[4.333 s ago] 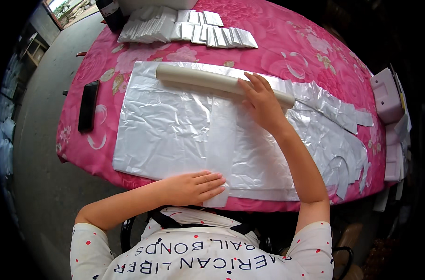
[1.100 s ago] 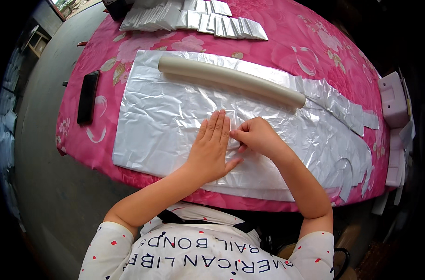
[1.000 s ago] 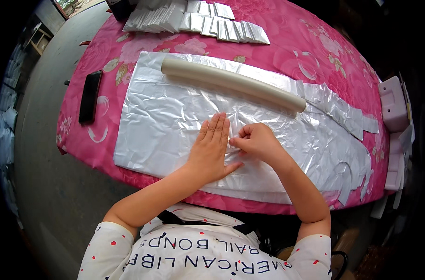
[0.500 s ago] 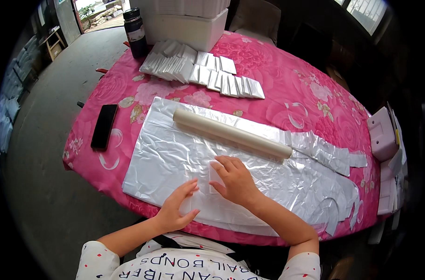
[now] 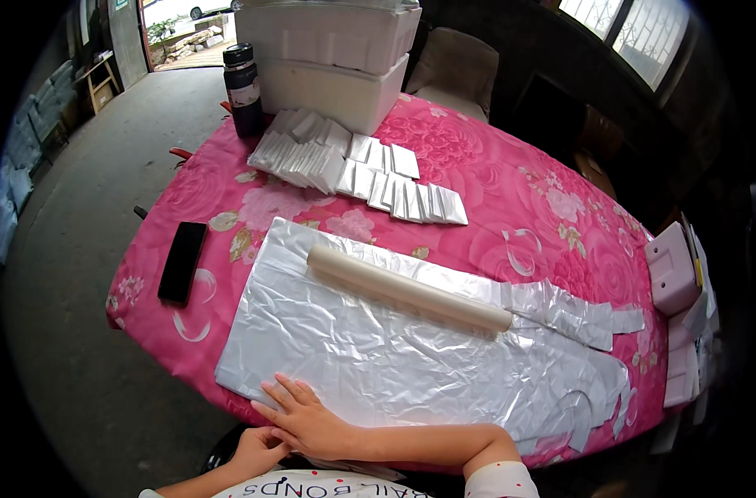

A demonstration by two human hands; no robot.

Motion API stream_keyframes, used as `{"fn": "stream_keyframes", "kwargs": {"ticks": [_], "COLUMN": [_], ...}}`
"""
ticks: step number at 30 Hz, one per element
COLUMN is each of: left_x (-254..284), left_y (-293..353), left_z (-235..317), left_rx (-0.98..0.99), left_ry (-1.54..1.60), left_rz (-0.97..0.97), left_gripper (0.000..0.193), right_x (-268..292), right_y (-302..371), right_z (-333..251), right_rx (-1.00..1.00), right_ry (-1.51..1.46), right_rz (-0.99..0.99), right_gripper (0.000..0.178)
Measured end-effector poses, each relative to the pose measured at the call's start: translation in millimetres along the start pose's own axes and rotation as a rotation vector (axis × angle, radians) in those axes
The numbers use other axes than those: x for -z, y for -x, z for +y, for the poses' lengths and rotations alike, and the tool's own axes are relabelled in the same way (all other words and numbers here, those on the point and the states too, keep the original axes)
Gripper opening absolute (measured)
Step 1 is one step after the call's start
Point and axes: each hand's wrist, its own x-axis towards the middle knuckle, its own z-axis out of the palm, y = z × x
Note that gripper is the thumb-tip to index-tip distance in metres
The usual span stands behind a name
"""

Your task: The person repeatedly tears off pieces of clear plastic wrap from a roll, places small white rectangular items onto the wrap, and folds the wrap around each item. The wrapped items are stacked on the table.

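A stack of thin, silvery-white plastic sheets (image 5: pixel 378 373), wrinkled and shiny, lies on the table before me. My right hand (image 5: pixel 307 423) rests with spread fingers over the near left edge of the sheets. Just below it, at the table's near edge, my left hand (image 5: pixel 257 452) has its fingers curled together, the tips partly behind the right hand. What they pinch, if anything, is hidden. Across the upper part of the sheets lies a long pale roller tube (image 5: pixel 407 289), slanting down to the right.
Folded silvery packets (image 5: pixel 311 158) lie in rows at the back, before white foam boxes (image 5: pixel 328 91) and a dark bottle (image 5: pixel 243 95). A black phone (image 5: pixel 183 261) lies on the pink floral tablecloth (image 5: pixel 469 183) at left. More foam boxes (image 5: pixel 675 270) stand at the right edge.
Both hands have moved left and toward me, from the middle of the sheets to their near edge. The small pale square under my right hand no longer shows. The view has tilted up.
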Motion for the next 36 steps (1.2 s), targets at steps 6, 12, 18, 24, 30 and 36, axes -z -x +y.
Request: {"fn": "stream_keyframes", "kwargs": {"ticks": [6, 12, 18, 24, 30, 36], "left_x": [20, 36, 36, 38, 37, 38], "left_y": [-27, -60, -89, -89, -89, -85], "left_z": [56, 71, 48, 39, 41, 45], "left_rx": [-0.503, -0.8, -0.841, -0.826, -0.827, -0.83], "left_ry": [-0.538, -0.697, -0.896, -0.965, -0.955, -0.951], "left_rz": [0.091, 0.307, 0.356, 0.372, 0.363, 0.369], "left_gripper": [0.02, 0.034, 0.031, 0.032, 0.031, 0.031], "right_x": [72, 191, 291, 306, 299, 266], "right_y": [1, -26, -67, -91, -98, -45], "right_z": [46, 121, 265, 345, 326, 267], "right_rx": [0.139, -0.264, -0.564, -0.918, -1.067, -0.576], "right_ry": [0.039, -0.165, -0.474, -0.102, 0.36, 0.566], "right_rz": [-0.031, 0.535, 1.027, 0.963, 0.749, 0.718], "right_gripper": [0.012, 0.007, 0.023, 0.026, 0.033, 0.034]}}
